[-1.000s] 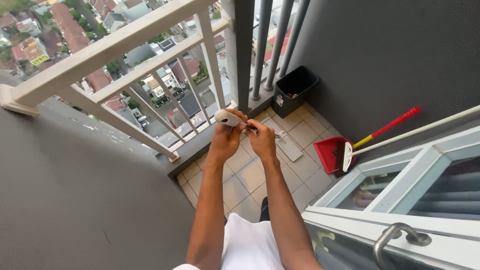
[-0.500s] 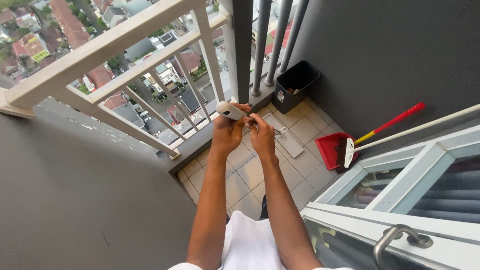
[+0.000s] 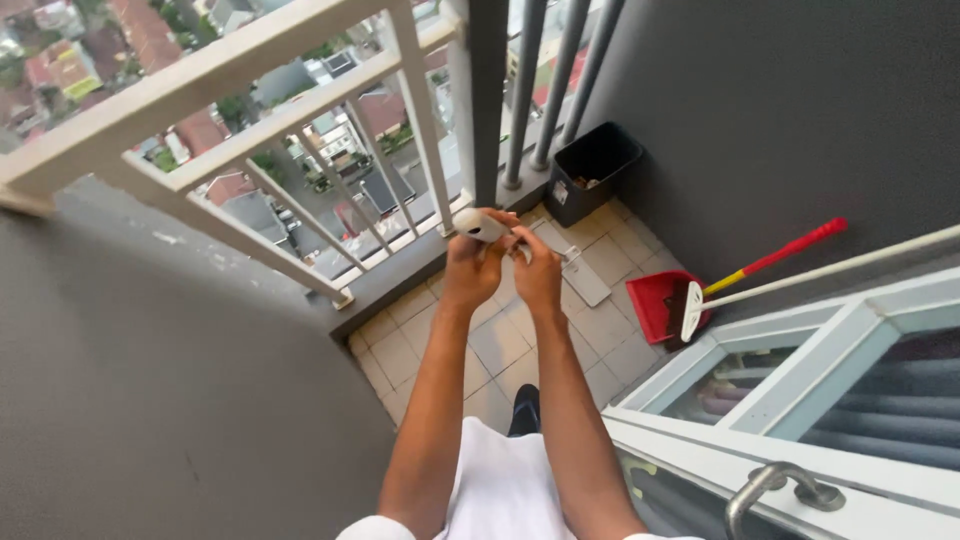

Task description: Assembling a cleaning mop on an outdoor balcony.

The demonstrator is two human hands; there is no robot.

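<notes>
My left hand (image 3: 470, 268) was wrapped around a small white handle-shaped object (image 3: 478, 224), its rounded end sticking out toward ten o'clock above my knuckles. My right hand (image 3: 537, 270) sat just beside it at three o'clock, the two hands touching, with my right fingertips pinched narrow on the slim part that ran out of the white object toward the right. What that slim part was, I could not tell; it was too small and partly hidden by my fingers.

Both hands hovered over the tiled balcony floor (image 3: 500, 345). On the tiles beyond my hands, toward one o'clock, lay a flat white mop head (image 3: 585, 282). Further off at one o'clock, a black bin (image 3: 590, 170) stood in the corner against the dark wall (image 3: 780, 120). At three o'clock a red dustpan (image 3: 660, 305) rested on the floor with its red-and-yellow handle (image 3: 785, 250) angled up, and a white pole (image 3: 830, 268) crossed over it. The white railing (image 3: 250, 110) ran across from nine to twelve o'clock. At five o'clock was a white door frame with a metal handle (image 3: 775, 485).
</notes>
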